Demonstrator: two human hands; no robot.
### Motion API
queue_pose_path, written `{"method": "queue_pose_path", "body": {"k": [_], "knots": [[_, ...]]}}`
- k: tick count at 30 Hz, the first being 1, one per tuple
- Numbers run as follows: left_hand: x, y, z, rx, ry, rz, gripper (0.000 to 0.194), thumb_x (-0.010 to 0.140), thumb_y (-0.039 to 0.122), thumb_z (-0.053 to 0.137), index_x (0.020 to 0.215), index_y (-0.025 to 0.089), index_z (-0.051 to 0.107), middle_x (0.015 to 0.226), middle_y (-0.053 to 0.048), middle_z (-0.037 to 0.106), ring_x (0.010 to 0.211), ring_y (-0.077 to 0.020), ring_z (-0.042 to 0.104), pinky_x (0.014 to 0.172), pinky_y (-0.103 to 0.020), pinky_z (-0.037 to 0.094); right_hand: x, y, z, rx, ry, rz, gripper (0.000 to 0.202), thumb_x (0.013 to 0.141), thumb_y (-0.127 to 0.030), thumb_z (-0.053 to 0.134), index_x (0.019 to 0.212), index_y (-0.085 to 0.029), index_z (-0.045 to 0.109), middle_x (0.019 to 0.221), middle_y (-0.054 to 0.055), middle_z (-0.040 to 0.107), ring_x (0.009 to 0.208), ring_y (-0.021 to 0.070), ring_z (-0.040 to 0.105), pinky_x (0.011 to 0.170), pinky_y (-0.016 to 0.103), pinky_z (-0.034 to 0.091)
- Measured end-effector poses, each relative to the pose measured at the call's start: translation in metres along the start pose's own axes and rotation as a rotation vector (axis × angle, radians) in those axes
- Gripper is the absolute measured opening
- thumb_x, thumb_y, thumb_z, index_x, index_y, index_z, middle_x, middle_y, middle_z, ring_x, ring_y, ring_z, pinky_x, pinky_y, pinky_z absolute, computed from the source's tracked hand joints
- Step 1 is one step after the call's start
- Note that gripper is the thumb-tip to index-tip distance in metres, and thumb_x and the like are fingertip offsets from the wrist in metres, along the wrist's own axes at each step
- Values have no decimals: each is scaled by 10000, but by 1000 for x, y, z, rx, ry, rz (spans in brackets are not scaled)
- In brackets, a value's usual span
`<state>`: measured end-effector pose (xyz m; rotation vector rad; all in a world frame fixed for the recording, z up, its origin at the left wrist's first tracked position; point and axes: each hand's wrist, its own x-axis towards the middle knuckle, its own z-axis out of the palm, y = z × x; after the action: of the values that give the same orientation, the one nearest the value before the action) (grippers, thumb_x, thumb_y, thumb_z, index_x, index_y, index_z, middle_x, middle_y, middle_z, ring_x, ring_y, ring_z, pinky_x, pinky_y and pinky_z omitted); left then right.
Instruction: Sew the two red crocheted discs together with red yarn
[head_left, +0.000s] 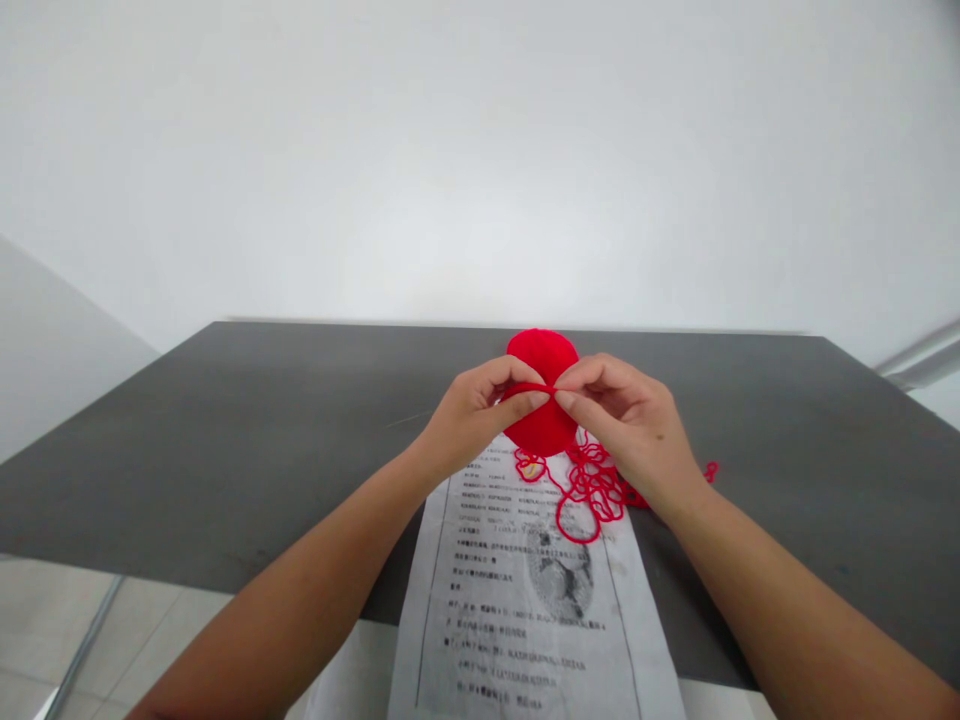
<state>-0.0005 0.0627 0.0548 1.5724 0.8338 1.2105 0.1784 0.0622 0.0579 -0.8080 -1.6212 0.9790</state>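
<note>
My left hand [487, 400] and my right hand [619, 410] meet above the table, thumbs and fingertips pressed together. Between them they pinch a thin red ridge across the middle of a rounded red yarn piece [545, 432]. A rounded red part [541, 348] shows above the fingers; whether it is joined to the lower part I cannot tell. Loose red yarn [592, 485] lies in tangled loops below, partly hidden by my right hand. Under it is a printed sheet [480, 570] with text and a grey picture.
The dark grey table [262, 430] spreads to both sides, its back edge along a white wall [480, 160]. The sheet's near end hangs past the table's front edge. A short bit of red yarn [711, 471] shows to the right of my right wrist.
</note>
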Motion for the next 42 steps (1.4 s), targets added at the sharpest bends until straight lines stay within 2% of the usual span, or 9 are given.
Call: {"method": "queue_pose_path", "body": {"k": [3, 8, 16, 27, 42], "knots": [[0, -1, 1, -73, -13, -27, 173, 816, 331, 718, 811, 167, 663, 756, 7, 623, 674, -108, 542, 665, -240, 445, 1, 0, 0, 8, 9, -18, 80, 815, -185, 651, 738, -189, 631, 697, -10, 589, 640, 125, 518, 615, 269, 412], [0, -2, 1, -114, 47, -13, 185, 779, 309, 759, 789, 162, 647, 752, 13, 615, 675, -103, 541, 664, -235, 443, 0, -1, 1, 11, 11, -6, 73, 813, -178, 649, 743, -188, 629, 697, -9, 590, 635, 125, 524, 621, 272, 415], [0, -2, 1, -38, 46, 36, 171, 782, 297, 747, 767, 161, 644, 734, 14, 604, 686, -110, 540, 689, -244, 444, 0, 1, 1, 30, -12, 29, 33, 827, -214, 654, 806, -189, 646, 719, 0, 621, 650, 139, 555, 632, 282, 436], [0, -2, 1, 13, 41, 70, 127, 800, 267, 722, 765, 171, 647, 743, 8, 612, 718, -123, 559, 708, -257, 450, 2, 1, 0, 6, -13, -19, 60, 799, -161, 638, 744, -183, 644, 693, -12, 599, 630, 120, 528, 628, 265, 421], [-1, -1, 1, 66, 49, 76, 103, 804, 245, 703, 763, 171, 644, 755, -1, 626, 739, -131, 574, 697, -254, 456, 3, 1, 2, 2, -12, -18, 65, 808, -178, 647, 745, -184, 634, 696, -12, 594, 631, 120, 529, 623, 261, 425]]}}
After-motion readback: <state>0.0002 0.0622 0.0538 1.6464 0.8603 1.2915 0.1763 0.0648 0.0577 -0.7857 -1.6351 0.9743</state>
